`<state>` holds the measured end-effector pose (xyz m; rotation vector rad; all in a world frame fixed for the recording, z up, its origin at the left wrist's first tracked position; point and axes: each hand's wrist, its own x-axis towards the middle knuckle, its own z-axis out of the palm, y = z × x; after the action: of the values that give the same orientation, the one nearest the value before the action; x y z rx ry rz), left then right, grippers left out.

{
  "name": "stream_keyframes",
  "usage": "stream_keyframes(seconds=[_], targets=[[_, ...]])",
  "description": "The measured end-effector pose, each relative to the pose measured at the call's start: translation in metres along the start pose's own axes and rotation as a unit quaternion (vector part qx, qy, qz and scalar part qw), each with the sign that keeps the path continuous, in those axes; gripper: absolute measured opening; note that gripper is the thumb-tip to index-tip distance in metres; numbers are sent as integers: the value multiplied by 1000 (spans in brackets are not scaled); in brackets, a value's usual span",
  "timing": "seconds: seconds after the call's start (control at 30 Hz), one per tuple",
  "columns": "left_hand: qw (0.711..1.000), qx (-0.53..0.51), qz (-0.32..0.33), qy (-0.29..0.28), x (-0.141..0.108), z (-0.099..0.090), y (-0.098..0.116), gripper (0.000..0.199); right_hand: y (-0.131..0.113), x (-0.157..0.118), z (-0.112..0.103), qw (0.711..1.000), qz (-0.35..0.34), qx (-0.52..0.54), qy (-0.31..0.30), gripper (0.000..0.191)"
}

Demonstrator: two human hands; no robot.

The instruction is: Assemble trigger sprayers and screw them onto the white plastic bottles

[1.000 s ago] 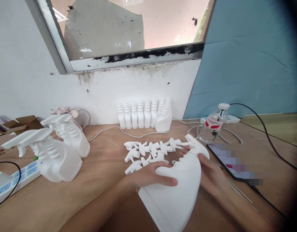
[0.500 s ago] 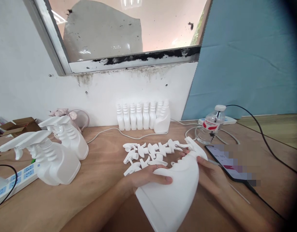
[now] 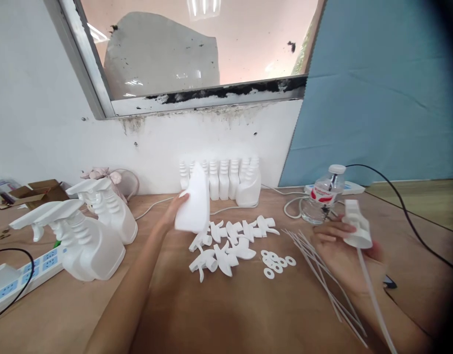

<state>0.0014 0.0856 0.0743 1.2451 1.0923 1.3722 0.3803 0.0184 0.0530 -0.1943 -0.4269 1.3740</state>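
My left hand (image 3: 176, 210) is closed around a white plastic bottle (image 3: 196, 204) held up in front of the row of bottles (image 3: 224, 182) by the wall; its neck cannot be made out. At the right, my right hand (image 3: 337, 253) grips a white trigger spray head (image 3: 359, 228) with a long thin tube (image 3: 374, 295) hanging from it. Between the hands lie several loose spray heads (image 3: 226, 258) and a cluster of white ring washers (image 3: 276, 263). Several thin white tubes (image 3: 322, 275) lie beside my right hand.
Several bottles fitted with spray heads (image 3: 97, 246) stand at the left, near a power strip (image 3: 38, 275) and an open cardboard box (image 3: 38, 191). A water bottle (image 3: 322, 196) stands behind my right hand. A white cable (image 3: 229, 209) crosses the table's back.
Both hands were on one bottle with a spray head at its neck. Now they are apart: the bottle has gone up and left, the spray head with its tube to the right.
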Motion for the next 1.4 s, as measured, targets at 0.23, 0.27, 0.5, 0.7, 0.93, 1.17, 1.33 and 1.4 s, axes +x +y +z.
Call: stream_keyframes(seconds=[0.23,0.27,0.5,0.7,0.93,1.17,1.33,1.4], targets=[[984,159,74,27,85,48,-39,62,14,-4,-17,983,156,-87,30,33],[979,184,82,25,91,56,-46,61,15,-5,-17,982,163,-92,26,27],[946,301,117,24,110,92,-76,52,16,-3,-16,976,174,-133,-11,15],[936,321,133,51,103,101,-75,60,17,-1,-22,953,221,-208,23,21],[944,257,200,53,15,120,-46,31,26,-7,-20,926,297,-229,-38,20],[980,37,45,-191,-150,133,-62,15,37,-21,-6,904,367,-207,-74,17],[978,-32,3,-207,-171,122,-76,38,47,-32,-8,874,375,-299,-77,28],[982,-78,-13,-173,-166,122,-79,45,51,-36,-7,863,371,-332,-87,32]])
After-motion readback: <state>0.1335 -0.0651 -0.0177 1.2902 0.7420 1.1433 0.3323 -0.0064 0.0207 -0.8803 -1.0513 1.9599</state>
